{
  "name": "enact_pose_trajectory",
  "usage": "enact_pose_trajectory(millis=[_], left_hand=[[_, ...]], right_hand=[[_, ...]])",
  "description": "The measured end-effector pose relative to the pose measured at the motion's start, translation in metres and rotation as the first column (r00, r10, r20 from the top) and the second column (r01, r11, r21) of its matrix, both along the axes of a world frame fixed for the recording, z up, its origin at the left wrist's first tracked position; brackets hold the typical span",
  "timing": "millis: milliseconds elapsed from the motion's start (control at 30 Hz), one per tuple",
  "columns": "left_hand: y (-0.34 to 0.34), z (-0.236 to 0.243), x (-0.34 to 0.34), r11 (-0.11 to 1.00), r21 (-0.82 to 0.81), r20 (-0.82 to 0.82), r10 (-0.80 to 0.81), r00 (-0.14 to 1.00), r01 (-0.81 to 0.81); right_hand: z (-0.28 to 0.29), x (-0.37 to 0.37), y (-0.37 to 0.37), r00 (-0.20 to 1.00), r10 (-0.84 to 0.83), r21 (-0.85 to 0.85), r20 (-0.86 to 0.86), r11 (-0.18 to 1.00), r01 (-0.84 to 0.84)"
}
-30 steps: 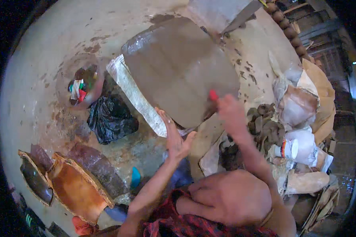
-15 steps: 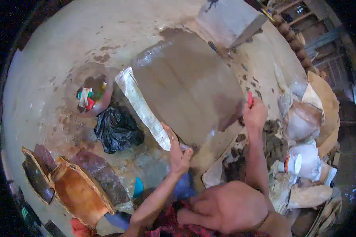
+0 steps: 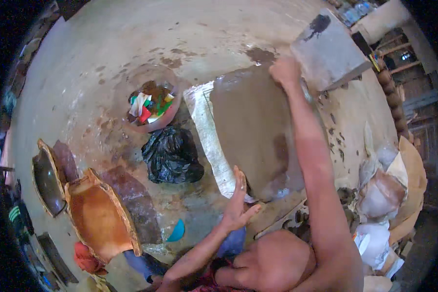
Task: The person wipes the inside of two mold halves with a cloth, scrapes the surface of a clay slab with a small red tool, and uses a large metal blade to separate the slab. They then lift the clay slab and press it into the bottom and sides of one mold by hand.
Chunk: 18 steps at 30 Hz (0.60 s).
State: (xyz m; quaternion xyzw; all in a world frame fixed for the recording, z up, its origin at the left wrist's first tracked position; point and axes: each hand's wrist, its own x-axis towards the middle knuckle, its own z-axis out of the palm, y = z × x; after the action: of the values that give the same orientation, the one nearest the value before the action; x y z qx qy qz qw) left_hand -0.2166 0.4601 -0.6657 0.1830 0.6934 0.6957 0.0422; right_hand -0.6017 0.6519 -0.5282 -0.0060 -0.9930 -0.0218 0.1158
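Observation:
A smooth grey-brown slab of wet clay (image 3: 250,136) lies on a white woven sack sheet (image 3: 202,121), which shows along its left side. My left hand (image 3: 236,209) rests at the near left corner of the sheet, fingers stretched out and thumb apart. My right hand (image 3: 284,70) reaches to the slab's far right corner, fingers curled closed; whatever they hold is hidden, and the red tool seen earlier does not show.
A pale block (image 3: 328,53) stands beyond the slab. At left are a plastic bowl (image 3: 170,112) of scraps, a black bag (image 3: 173,158), two moulded pieces (image 3: 100,219) (image 3: 46,187) and a teal scraper (image 3: 176,231). Paper and cloth bundles (image 3: 379,194) lie right.
My right hand has moved from the slab's near right side up to its far corner, out of which the red tool no longer shows. My left hand stays at the near corner. The view has shifted.

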Motion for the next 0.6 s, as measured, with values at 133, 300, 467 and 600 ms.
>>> enact_pose_trajectory(millis=[133, 300, 467, 600], left_hand=[[-0.003, 0.001, -0.001, 1.000, -0.008, -0.011, 0.021, 1.000, -0.021], [-0.012, 0.013, -0.005, 0.998, -0.050, -0.044, 0.027, 0.999, -0.029], [-0.011, 0.011, -0.005, 0.998, -0.038, -0.080, 0.053, 0.995, -0.056], [-0.009, 0.009, -0.005, 0.999, -0.024, 0.014, 0.031, 0.999, -0.031]], right_hand=[[-0.014, 0.010, -0.095, 0.874, 0.472, -0.094, 0.114, 0.881, -0.463], [0.005, 0.036, -0.141, 0.713, 0.687, -0.273, 0.142, 0.719, -0.639], [0.024, 0.010, -0.120, 0.800, 0.590, -0.268, 0.110, 0.792, -0.548], [-0.017, 0.027, -0.100, 0.692, 0.691, -0.242, 0.209, 0.722, -0.649]])
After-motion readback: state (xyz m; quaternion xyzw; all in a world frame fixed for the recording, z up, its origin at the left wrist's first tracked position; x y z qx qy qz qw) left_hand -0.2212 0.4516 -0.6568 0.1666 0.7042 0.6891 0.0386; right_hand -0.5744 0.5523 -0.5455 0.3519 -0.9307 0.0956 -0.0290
